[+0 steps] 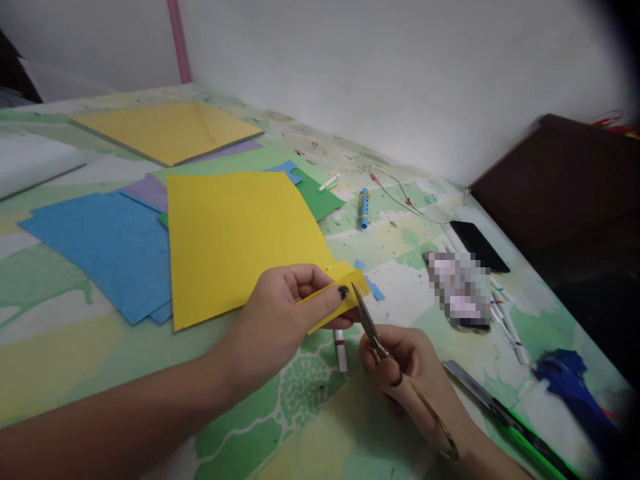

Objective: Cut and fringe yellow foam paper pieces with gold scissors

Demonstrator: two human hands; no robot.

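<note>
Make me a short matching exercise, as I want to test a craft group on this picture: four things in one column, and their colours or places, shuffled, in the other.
Things
1. scissors
2. paper strip
3. small roll
4. utility knife

Colours or places
A. blue with yellow bands
B. in the left hand, one end cut into a fringe
C. green and black handle, silvery blade
D. in the right hand

Right pairs
1-D, 2-B, 3-A, 4-C
</note>
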